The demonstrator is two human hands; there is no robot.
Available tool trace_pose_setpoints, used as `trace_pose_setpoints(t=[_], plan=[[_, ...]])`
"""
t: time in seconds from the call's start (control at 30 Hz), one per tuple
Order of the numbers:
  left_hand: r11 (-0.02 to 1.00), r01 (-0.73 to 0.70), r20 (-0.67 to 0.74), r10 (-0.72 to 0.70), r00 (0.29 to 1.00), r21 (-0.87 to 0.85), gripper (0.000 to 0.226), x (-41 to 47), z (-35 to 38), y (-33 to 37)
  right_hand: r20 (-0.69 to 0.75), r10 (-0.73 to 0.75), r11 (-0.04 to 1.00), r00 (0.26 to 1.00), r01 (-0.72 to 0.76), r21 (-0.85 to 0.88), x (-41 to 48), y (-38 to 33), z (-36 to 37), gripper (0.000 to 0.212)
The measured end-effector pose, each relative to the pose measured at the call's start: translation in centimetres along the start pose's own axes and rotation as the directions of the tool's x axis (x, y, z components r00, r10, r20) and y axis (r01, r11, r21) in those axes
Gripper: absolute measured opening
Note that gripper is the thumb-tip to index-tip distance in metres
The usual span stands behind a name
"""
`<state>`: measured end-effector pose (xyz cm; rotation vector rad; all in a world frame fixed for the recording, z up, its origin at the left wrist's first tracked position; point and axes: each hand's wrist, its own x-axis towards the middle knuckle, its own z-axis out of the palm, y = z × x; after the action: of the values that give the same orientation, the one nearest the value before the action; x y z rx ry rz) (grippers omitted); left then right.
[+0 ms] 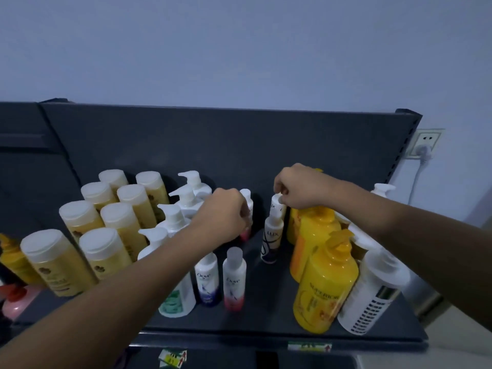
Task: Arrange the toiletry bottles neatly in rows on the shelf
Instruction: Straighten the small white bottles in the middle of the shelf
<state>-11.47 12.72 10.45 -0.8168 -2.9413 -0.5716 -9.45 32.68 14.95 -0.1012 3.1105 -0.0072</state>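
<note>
- The dark shelf carries the bottles; the person's arms reach in over its front edge.
- Seven amber bottles with white flat caps stand in two rows at the left end.
- Four white pump bottles run in a line beside them, toward the back.
- Two small Dove bottles stand side by side near the front edge, mid-shelf.
- Left hand is closed around a small white-and-pink bottle in the middle of the shelf.
- Right hand pinches the cap of the rear one of two Lux bottles; both stand one behind the other.
- Three yellow pump bottles line up toward the right end.
- A white ribbed pump bottle stands at the front right corner.
</note>
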Motion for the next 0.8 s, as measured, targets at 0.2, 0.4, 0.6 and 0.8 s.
trace_pose_setpoints(t=[0.2,0.4,0.6,0.8], plan=[[0.996,-0.049,0.034,0.052,0.998,-0.080,0.016,4.2,3.7,2.0,0.054,-0.007,0.957,0.999,0.022,-0.289,6.3,0.8,0.4,0.022],[0.991,-0.107,0.120,0.116,0.986,-0.077,0.021,6.2,5.6,2.6,0.223,-0.006,0.936,0.975,0.084,-0.342,9.8,2.4,2.5,0.027],[0.985,-0.167,0.101,0.171,0.980,-0.049,0.016,7.0,6.0,2.4,0.242,-0.055,0.960,0.969,0.118,-0.253,10.2,3.3,3.6,0.015],[0.989,-0.144,0.096,0.145,0.985,-0.012,0.022,5.7,5.2,3.1,0.249,-0.182,0.966,0.951,0.220,-0.137,8.4,2.8,3.3,0.013]])
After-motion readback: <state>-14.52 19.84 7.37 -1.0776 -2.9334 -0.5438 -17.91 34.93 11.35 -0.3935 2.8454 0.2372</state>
